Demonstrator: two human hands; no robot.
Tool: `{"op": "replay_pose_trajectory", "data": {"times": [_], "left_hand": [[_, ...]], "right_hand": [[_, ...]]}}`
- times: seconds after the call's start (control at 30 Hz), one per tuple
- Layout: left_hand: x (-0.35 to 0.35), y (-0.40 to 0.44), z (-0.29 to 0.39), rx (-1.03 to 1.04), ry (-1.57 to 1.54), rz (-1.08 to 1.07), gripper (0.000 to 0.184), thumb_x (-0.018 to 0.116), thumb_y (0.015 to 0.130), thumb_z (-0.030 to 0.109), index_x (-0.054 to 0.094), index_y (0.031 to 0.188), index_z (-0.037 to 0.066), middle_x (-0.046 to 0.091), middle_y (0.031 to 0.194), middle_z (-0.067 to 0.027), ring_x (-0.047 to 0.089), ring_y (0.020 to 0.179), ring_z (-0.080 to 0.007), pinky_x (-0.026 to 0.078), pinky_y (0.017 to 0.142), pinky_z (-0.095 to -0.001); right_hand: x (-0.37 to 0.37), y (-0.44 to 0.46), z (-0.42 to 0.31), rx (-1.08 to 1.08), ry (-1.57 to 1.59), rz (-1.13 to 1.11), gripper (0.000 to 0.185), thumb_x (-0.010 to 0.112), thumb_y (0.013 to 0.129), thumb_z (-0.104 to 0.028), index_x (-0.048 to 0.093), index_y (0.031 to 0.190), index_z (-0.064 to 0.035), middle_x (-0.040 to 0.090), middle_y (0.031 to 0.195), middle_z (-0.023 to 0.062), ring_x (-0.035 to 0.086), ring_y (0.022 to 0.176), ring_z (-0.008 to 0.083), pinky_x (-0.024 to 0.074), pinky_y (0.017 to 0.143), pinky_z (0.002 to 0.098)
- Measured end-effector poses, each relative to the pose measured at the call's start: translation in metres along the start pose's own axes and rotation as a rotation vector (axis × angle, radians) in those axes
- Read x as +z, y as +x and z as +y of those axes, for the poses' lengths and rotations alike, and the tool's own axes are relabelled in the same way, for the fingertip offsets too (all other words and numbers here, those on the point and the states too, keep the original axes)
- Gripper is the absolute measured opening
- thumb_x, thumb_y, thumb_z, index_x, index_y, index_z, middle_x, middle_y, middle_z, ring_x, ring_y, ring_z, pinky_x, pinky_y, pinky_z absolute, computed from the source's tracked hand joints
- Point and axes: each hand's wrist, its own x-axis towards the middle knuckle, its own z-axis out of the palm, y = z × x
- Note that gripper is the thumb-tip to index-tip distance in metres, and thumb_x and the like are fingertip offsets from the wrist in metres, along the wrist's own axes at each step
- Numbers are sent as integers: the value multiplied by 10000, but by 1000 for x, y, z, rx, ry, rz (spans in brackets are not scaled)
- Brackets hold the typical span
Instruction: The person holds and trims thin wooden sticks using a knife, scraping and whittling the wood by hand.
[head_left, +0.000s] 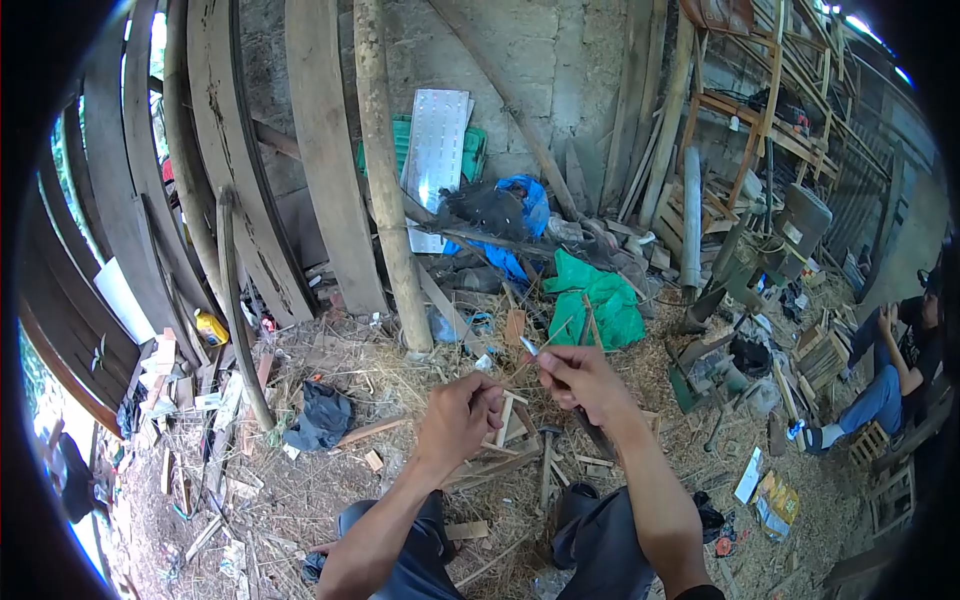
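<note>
My right hand is closed, thumb and fingers pinching a small whitish, blade-like piece that points up and to the left. To its left, my left hand is closed too, its fingers curled toward the right hand. A thin brown stick seems to run between the two hands, but what the left fingers hold is hidden. Just below the left fingers is a small pale wooden frame; I cannot tell whether they touch it. A hammer lies on the ground below the hands.
Straw and wood scraps cover the ground. A black plastic bag lies left, a green plastic sheet ahead. A wooden pole stands in front. At right are a yellow packet, a metal machine and a seated person.
</note>
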Motion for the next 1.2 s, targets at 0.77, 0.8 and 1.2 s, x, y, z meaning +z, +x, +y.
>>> {"op": "replay_pose_trajectory", "data": {"times": [0.77,0.8,1.2], "left_hand": [[-3,-2,-1,11,39,-28,106,542,904,16,603,880,-66,602,660,-91,656,575,-156,506,476,-249],[-3,-2,-2,-13,3,-40,110,541,910,27,598,889,-65,604,676,-94,651,572,-158,509,482,-251],[2,23,-40,-273,-679,151,171,579,926,172,594,1010,23,604,835,-24,568,780,-117,471,745,-261]], "right_hand": [[-30,7,0,-21,148,238,211,592,916,-214,609,1013,-28,516,697,2,337,456,39,249,398,199],[-45,9,6,-21,149,242,211,592,916,-214,609,1013,-28,516,697,2,337,456,39,249,398,199],[17,18,34,-159,-762,289,278,509,951,-239,569,1055,12,621,765,98,554,665,203,444,670,347]]}}
